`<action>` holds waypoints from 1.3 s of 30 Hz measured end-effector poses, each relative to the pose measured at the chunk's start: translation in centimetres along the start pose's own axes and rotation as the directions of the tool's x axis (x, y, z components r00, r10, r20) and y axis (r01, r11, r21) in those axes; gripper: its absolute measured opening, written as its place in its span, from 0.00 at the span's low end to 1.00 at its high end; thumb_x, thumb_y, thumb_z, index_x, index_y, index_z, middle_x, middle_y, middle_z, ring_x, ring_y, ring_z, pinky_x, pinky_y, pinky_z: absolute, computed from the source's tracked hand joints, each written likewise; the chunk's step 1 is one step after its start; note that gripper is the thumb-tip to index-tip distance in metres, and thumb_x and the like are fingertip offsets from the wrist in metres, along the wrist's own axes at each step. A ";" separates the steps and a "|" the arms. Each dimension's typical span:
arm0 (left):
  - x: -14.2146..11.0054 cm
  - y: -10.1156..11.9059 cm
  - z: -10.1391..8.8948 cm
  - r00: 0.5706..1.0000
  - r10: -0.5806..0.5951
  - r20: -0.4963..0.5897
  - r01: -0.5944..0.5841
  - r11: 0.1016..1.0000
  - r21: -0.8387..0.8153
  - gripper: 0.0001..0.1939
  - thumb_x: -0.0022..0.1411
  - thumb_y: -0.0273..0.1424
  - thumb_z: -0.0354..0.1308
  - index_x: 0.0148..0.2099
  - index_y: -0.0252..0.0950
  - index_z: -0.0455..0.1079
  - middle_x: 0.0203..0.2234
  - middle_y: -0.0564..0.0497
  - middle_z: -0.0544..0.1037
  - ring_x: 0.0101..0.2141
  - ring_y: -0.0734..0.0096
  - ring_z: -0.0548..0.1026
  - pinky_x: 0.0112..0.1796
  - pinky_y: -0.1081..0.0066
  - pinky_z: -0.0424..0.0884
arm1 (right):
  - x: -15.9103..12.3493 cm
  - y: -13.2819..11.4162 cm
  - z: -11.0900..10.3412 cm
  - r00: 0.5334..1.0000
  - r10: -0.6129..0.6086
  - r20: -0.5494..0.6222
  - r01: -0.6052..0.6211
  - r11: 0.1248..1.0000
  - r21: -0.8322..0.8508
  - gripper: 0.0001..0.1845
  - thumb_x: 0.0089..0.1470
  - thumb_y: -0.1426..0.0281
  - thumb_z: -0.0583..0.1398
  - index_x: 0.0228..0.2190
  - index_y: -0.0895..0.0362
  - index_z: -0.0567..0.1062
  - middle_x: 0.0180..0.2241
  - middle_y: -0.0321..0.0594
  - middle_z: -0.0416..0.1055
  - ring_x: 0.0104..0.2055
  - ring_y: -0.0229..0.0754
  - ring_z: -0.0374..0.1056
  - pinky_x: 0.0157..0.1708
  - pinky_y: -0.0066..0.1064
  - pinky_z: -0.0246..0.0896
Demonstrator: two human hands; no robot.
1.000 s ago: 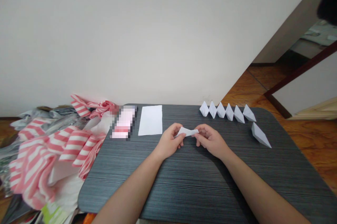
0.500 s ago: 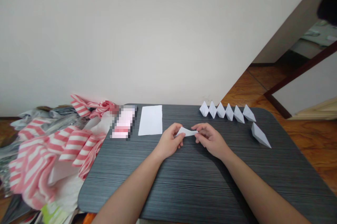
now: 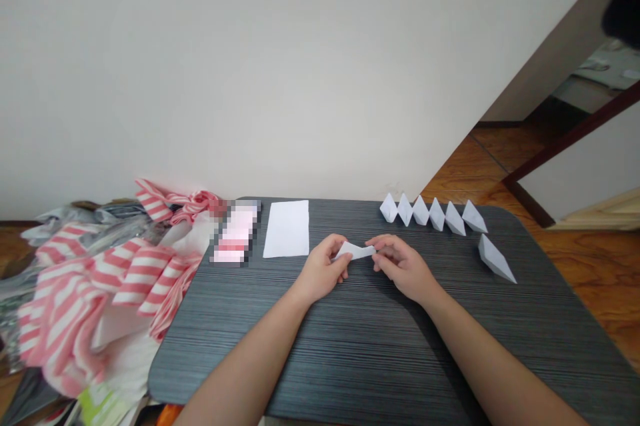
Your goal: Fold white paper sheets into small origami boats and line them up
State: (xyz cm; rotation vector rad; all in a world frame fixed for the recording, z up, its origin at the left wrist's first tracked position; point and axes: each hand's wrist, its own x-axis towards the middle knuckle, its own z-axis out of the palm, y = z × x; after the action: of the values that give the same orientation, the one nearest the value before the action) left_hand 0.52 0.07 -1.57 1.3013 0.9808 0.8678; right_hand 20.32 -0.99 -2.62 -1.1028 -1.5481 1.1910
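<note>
Between my hands, above the table, is a small folded piece of white paper (image 3: 358, 251). My left hand (image 3: 326, 267) is closed on its left end, thumb on top and fingers beneath. At the other end, the thumb and fingers of my right hand (image 3: 400, 265) pinch the paper's tip; exactly how the fingertips meet it is too small to tell. Beyond my right hand stands a row of several folded white paper boats (image 3: 437, 215). One more paper boat (image 3: 494, 258) lies nearer, at the right.
A stack or sheet of white paper (image 3: 287, 229) lies on the dark table (image 3: 350, 359), left of my hands. Beside it is a blurred-out pink and white item (image 3: 236, 233). Red-and-white striped cloth (image 3: 100, 279) is heaped left of the table. The wall (image 3: 300, 79) borders the far edge.
My right thumb and fingers have shifted slightly at the paper's right end, baring more of its tip. The left hand keeps its hold, and the other things stay where they were.
</note>
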 end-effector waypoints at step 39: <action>-0.4 1.4 0.2 0.992 0.099 0.078 -0.119 0.938 0.325 0.11 0.57 0.34 0.53 0.36 0.34 0.73 0.29 0.49 0.74 0.29 0.71 0.69 0.29 0.75 0.64 | 0.3 -1.6 -0.1 0.997 -0.066 0.040 0.073 0.973 -0.221 0.12 0.56 0.65 0.54 0.29 0.55 0.76 0.34 0.42 0.68 0.26 0.37 0.65 0.26 0.30 0.61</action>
State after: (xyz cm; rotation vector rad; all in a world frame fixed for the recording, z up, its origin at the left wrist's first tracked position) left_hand 0.57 -0.22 -0.12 1.6708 1.0440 0.7634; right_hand 20.15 -0.92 -0.97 -1.1668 -1.7633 1.0113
